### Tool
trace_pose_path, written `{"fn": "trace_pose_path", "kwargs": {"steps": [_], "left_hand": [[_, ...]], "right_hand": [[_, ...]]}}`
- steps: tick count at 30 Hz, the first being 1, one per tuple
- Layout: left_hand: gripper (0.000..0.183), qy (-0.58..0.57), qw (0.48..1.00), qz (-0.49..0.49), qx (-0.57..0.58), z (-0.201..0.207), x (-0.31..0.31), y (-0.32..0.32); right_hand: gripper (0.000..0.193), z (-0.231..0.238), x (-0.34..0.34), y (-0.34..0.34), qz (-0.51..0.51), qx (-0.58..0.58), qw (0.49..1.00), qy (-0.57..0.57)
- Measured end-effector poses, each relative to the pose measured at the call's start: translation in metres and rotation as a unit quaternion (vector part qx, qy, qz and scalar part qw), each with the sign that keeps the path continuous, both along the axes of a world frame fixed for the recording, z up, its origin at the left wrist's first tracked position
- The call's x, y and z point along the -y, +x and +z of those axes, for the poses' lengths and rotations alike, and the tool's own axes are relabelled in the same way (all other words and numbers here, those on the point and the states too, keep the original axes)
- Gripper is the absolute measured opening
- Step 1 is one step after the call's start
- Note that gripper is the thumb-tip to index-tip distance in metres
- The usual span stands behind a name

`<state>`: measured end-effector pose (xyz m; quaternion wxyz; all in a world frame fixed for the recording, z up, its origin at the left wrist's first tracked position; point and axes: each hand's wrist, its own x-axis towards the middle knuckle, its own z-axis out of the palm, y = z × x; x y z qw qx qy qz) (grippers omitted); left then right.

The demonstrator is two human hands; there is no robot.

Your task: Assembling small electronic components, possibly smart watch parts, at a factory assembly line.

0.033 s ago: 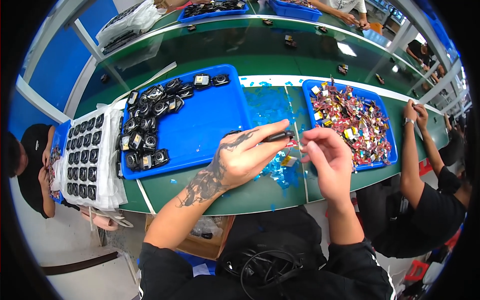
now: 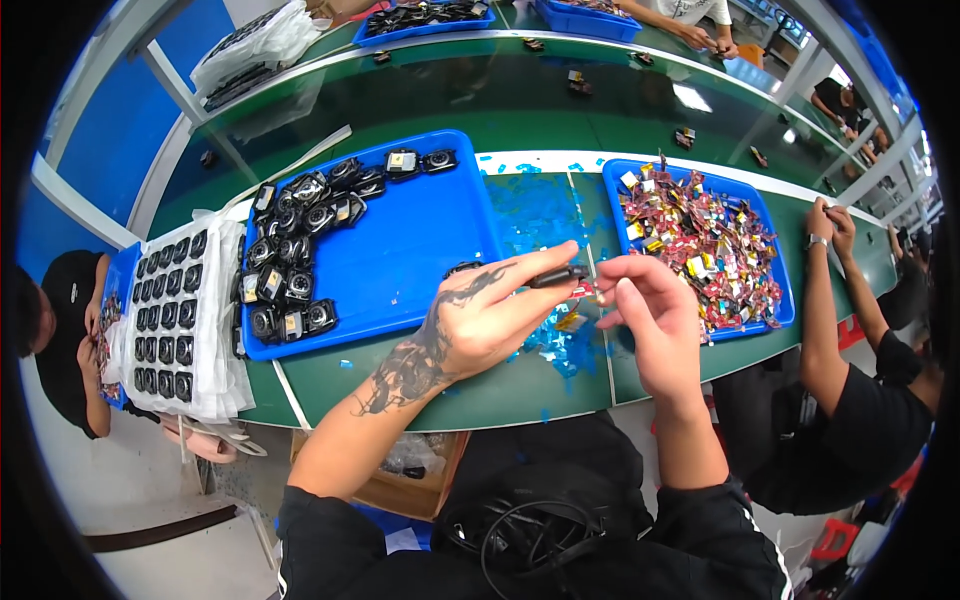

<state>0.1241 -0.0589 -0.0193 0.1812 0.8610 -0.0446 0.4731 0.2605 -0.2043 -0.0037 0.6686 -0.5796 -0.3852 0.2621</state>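
My left hand (image 2: 490,315) is closed on a small black casing (image 2: 558,276), seen edge-on between its thumb and fingers; part of it is hidden. Opposite it, my right hand (image 2: 655,315) has its fingers bent and drawn together close to the casing's end. A tiny thing at those fingertips is too small to name. Under the hands, blue film scraps (image 2: 560,345) lie scattered on the green table. The blue tray (image 2: 410,250) on the left holds several black watch-like casings (image 2: 290,220) along its left and far sides. One more casing (image 2: 462,268) shows partly behind my left hand.
On the right, a blue bin (image 2: 615,215) is heaped with small red, yellow and white flexible parts (image 2: 700,250). White moulded trays (image 2: 205,380) with rows of black casings stand at far left. Loose parts lie on the green belt (image 2: 480,95) beyond. Other people work on both sides.
My right hand has shifted very slightly left, its fingertips nearer the casing. My left hand keeps its hold and has barely moved.
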Motion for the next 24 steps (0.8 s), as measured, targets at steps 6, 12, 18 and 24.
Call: {"fn": "trace_pose_path", "kwargs": {"steps": [6, 12, 18, 24], "left_hand": [[0.024, 0.012, 1.0, -0.009, -0.005, -0.003, 0.002, 0.0], [0.013, -0.421, 0.894, -0.076, -0.131, -0.003, 0.014, 0.001], [0.016, -0.608, 0.761, -0.139, -0.181, -0.01, 0.012, 0.004], [0.024, -0.591, 0.773, -0.171, -0.155, -0.003, 0.019, 0.004]], "right_hand": [[0.009, -0.008, 0.002, 0.011, 0.077, -0.056, 0.994, -0.045], [0.006, -0.011, 0.007, 0.011, 0.082, 0.004, 0.996, -0.023], [0.01, -0.017, 0.006, 0.006, 0.071, -0.028, 0.997, 0.012], [0.028, -0.012, -0.001, 0.003, 0.006, 0.05, 0.998, 0.029]]}}
